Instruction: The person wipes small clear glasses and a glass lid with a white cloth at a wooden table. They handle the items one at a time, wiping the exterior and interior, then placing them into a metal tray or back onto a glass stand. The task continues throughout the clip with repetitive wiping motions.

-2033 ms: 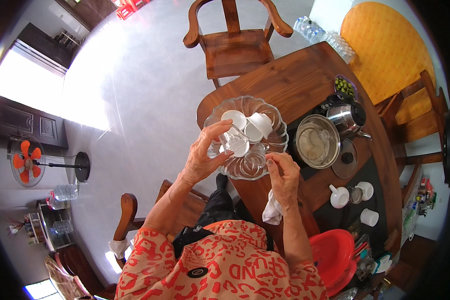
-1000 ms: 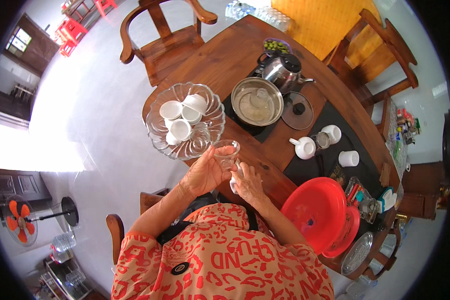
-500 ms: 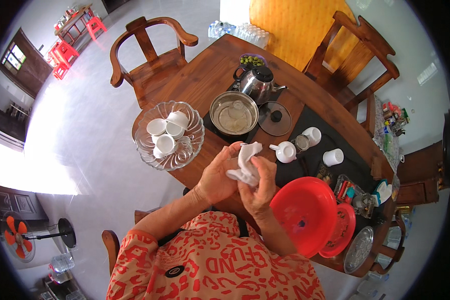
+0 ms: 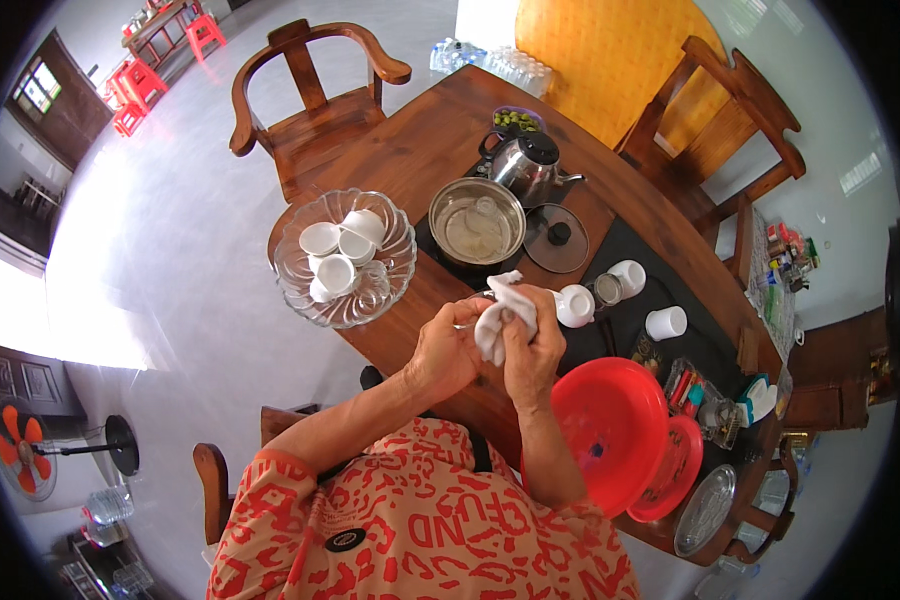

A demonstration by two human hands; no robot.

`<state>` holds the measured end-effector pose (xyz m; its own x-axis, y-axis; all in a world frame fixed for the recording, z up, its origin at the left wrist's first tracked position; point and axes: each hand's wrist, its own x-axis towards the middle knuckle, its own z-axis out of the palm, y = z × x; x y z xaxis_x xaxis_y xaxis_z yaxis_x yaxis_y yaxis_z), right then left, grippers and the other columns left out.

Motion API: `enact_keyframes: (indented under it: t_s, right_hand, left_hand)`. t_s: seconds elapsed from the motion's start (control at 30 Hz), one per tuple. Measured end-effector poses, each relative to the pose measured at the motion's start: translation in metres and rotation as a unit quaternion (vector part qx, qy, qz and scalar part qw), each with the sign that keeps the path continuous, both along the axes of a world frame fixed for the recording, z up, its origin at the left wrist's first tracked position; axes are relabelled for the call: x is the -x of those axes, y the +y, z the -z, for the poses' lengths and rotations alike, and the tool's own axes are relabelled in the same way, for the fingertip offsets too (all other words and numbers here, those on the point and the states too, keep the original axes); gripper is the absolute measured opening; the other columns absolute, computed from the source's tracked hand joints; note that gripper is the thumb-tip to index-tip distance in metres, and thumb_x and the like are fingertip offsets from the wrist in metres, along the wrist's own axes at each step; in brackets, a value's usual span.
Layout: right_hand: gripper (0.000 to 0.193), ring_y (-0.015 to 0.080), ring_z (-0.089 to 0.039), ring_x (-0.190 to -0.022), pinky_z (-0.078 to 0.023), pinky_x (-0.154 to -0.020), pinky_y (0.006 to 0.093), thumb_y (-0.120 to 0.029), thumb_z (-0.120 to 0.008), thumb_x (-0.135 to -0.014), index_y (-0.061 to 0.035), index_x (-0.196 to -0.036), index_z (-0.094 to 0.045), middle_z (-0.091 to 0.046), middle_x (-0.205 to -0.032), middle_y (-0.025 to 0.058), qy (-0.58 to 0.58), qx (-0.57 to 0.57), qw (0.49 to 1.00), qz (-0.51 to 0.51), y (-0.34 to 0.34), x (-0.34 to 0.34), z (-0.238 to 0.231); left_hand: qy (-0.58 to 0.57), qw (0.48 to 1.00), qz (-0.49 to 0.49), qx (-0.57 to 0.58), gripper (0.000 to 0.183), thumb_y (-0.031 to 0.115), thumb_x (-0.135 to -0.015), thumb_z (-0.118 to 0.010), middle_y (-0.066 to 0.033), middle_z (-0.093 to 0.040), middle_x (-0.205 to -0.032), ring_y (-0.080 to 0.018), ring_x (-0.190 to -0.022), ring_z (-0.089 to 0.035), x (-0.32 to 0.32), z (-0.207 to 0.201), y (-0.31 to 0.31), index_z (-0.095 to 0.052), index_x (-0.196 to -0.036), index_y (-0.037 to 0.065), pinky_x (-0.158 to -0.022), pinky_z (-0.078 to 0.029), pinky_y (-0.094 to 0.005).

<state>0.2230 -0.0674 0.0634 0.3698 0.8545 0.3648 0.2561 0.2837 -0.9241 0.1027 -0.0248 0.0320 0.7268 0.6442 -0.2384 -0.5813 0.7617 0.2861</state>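
In front of my chest, above the table's near edge, both hands are together. My right hand [image 4: 532,350] is closed round a crumpled white cloth [image 4: 494,328] and presses it toward my left. The fingers of my left hand [image 4: 444,352] are curled round a small item against the cloth; a thin rim shows at the fingertips, but cloth and fingers hide the rest. Left of the hands, a scalloped glass bowl [image 4: 292,285] holds several white cups [image 4: 335,273]. Just beyond the hands is a steel pot [image 4: 477,222] with clear liquid and glass in it. A white teapot [image 4: 574,306] stands to their right.
A steel kettle [image 4: 526,170], a glass lid [image 4: 556,238] and a bowl of green fruit [image 4: 518,122] stand at the back. On the right are white cups [image 4: 666,322], a red basin [image 4: 610,430], a red tray [image 4: 674,468] and a glass plate [image 4: 705,510]. Wooden chairs [image 4: 315,110] surround the table.
My hands have drawn closer together and turned, with the cloth now bunched over the item in the left hand. The whole view has shifted slightly; the table things keep their places.
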Motion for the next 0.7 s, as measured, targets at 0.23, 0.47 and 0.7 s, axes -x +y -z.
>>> enact_keyframes:
  t_s: [0.23,0.47,0.7]
  right_hand:
    - [0.031,0.0328,-0.053,-0.095,-0.045,-0.084,0.0396,-0.001,-0.061,-0.074,-0.0038,-0.104,-0.060,-0.056,-0.106,0.0140,-0.209,-0.148,0.964,0.065,-0.013,0.015,0.017]
    - [0.022,0.0195,-0.057,-0.094,-0.045,-0.082,0.0285,-0.004,-0.060,-0.083,-0.0014,-0.105,-0.059,-0.058,-0.103,0.0101,0.149,0.096,0.981,-0.074,0.000,-0.015,-0.010]
    - [0.028,0.0234,-0.056,-0.101,-0.047,-0.086,0.0317,0.002,-0.063,-0.074,-0.0014,-0.102,-0.062,-0.055,-0.113,0.0107,-0.068,-0.056,0.996,-0.034,-0.011,-0.015,0.003]
  left_hand:
    - [0.051,0.997,-0.033,0.047,0.023,0.018,-0.094,-0.044,-0.0093,-0.061,-0.103,-0.0215,-0.096,-0.060,-0.002,-0.018,0.001,-0.057,-0.106,0.003,-0.088,-0.050,-0.0387]
    - [0.047,0.997,-0.031,-0.043,0.021,0.023,-0.096,-0.044,-0.0063,-0.058,-0.104,-0.0210,-0.097,-0.059,-0.003,-0.014,0.001,-0.055,-0.100,0.005,-0.077,-0.053,-0.0385]
    - [0.071,0.997,-0.041,0.007,0.022,0.023,-0.095,-0.047,-0.0067,-0.057,-0.105,-0.0220,-0.103,-0.056,-0.002,-0.021,0.004,-0.056,-0.102,0.004,-0.087,-0.049,-0.0393]
